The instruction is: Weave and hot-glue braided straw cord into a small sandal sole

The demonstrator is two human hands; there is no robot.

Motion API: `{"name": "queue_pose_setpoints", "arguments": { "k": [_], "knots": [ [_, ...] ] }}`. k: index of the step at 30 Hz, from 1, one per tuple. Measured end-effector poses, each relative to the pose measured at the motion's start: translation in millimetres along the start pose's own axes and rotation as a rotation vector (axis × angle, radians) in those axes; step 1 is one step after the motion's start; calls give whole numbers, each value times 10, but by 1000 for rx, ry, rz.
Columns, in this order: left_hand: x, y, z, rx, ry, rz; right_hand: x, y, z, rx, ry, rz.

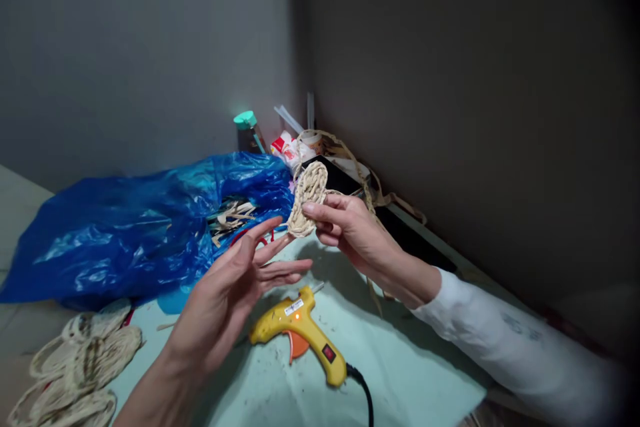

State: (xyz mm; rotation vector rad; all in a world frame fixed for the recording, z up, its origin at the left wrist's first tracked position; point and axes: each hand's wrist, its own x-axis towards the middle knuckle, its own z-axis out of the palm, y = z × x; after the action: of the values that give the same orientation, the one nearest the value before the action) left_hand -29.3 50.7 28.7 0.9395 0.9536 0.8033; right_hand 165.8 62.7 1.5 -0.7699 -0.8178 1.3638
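Note:
A small braided straw sole [311, 190] is pinched upright between the thumb and fingers of my right hand [350, 227], with a braided strand trailing behind it. My left hand [235, 280] is just to the left and below, its fingers spread and one fingertip close to the sole's lower end; whether it touches cannot be told. Beneath both hands, a yellow glue gun [300, 333] with an orange trigger and a lit light lies on the pale green surface [410, 373].
A blue plastic bag [125, 233] holding straw strips is at the left. Several woven straw pieces [80, 367] sit at the lower left. Behind stand a bottle with a green lid [245, 121] and a cup [313, 141] near the wall corner. A black cable [364, 390] runs toward the front.

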Motion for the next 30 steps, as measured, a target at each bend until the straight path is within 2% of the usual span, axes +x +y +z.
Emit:
{"name": "queue_pose_setpoints", "arguments": {
  "k": [1, 3, 4, 7, 10, 13, 19, 25, 30],
  "knots": [
    [20, 10, -22, -5, 31, -9, 24, -30, -21, 20, 12, -26],
    [94, 10, -86, 60, 174, 36, 62, -77, -62, 50, 33, -70],
    [139, 4, -124, 125, 276, 126, 74, -89, -77, 55, 36, -79],
    [241, -15, -226, 213, 379, 274, 74, -66, -85, 33, 4, -43],
    [243, -35, -267, 283, 418, 389, 34, 0, -49, -3, -45, 5],
    [189, -55, -237, 365, 417, 428, -11, 41, -14, -39, -67, 7],
    [132, -79, -146, 436, 309, 388, -45, 99, 20, -113, -94, 43],
    [210, -189, -185, 371, 209, 376, -76, 212, 45, -184, -133, 104],
    [207, -250, -174, 286, 188, 336, -111, 239, 62, -226, -180, 115]
  ]
}}
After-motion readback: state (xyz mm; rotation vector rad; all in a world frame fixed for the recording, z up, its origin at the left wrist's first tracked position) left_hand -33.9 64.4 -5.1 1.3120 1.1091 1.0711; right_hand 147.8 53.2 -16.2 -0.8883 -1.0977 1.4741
